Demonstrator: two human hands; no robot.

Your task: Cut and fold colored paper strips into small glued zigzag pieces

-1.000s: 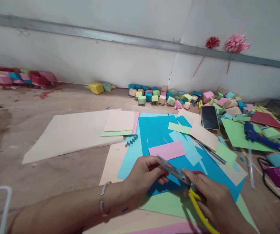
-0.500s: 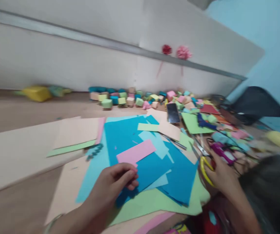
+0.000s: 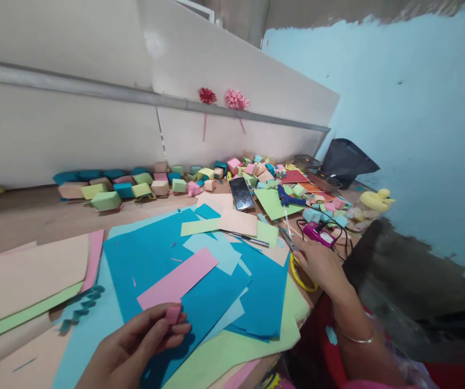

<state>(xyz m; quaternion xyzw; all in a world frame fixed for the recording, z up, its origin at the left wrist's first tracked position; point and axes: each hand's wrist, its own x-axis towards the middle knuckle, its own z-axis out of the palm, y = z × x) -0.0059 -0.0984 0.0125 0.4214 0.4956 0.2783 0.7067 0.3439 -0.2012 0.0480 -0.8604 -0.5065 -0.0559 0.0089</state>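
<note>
My left hand [image 3: 147,337] is closed, pinching a small folded piece of pink paper [image 3: 172,314] between thumb and fingers. It hovers over the front of a dark blue paper sheet [image 3: 135,259]. Just beyond it, a pink paper strip [image 3: 179,278] lies flat on that sheet. At the table's right side, my right hand [image 3: 324,267] is closed on a pair of scissors [image 3: 303,276] with yellow handles, their blades pointing away. Its fingertips are partly hidden by the hand itself.
A pen [image 3: 248,239], a phone [image 3: 241,193], a blue glue gun [image 3: 291,199] and a purple device [image 3: 318,234] with black cables lie beyond. Folded paper cubes [image 3: 106,201] line the wall. Cut sheets [image 3: 33,275] cover the left. A yellow duck [image 3: 376,200] stands far right.
The view has turned to the right. My left hand has rolled, so the pink piece in its fingers now shows. My right hand stays at the scissors.
</note>
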